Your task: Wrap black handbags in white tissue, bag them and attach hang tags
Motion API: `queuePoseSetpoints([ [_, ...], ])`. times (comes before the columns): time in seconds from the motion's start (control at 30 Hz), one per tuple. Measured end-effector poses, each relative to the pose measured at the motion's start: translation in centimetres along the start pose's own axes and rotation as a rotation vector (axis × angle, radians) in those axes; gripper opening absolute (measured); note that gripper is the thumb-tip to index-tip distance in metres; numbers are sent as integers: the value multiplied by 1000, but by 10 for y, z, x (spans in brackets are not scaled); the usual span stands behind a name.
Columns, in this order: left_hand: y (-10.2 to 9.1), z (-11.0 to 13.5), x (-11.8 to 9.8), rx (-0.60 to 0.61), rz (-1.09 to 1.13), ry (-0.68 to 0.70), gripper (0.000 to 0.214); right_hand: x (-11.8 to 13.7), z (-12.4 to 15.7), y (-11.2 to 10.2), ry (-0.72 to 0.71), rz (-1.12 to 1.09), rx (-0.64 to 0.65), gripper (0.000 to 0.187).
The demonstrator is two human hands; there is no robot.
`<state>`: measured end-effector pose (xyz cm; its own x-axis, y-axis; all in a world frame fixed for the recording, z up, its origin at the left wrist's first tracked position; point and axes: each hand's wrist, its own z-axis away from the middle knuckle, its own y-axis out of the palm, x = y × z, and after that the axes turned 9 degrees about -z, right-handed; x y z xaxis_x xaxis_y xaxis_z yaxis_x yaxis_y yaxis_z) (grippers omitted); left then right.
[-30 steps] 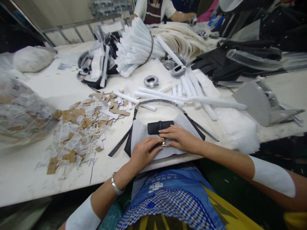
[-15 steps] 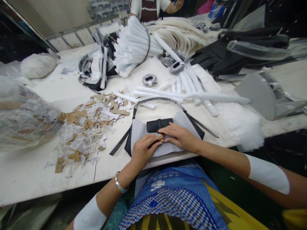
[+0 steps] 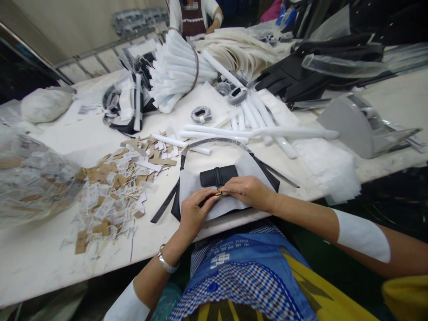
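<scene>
A black handbag lies at the table's front edge, its body covered by a grey protective sheet. On top sits a black flap with a strap loop. Just below it, a small gold metal clasp is pinched between the fingertips of my left hand and my right hand. Both hands are closed, and the fingers partly cover the clasp. The wrapped bag handle arches away behind the flap, and a dark strap end sticks out at the left.
Left of the bag lies a pile of paper tags, beside a clear plastic bag of tags. Behind are white foam tubes, a coiled strap and a tied white foam bundle. A person stands across the table.
My right fingers have moved down off the flap's edge and now pinch at the clasp. The clasp looks turned and shows less gold. The view has shifted slightly.
</scene>
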<state>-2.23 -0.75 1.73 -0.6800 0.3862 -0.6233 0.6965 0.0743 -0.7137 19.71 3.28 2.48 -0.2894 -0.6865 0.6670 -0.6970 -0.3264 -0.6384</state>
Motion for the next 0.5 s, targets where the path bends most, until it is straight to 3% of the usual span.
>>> queuePoseSetpoints([
  [0.27,-3,-3,-1,-2,15,-63,12,-8,-22,-12,-32,106,249,17],
  [0.5,-3,-2,0,-18,42,-96,13,-7,-15,-12,-144,216,253,21],
])
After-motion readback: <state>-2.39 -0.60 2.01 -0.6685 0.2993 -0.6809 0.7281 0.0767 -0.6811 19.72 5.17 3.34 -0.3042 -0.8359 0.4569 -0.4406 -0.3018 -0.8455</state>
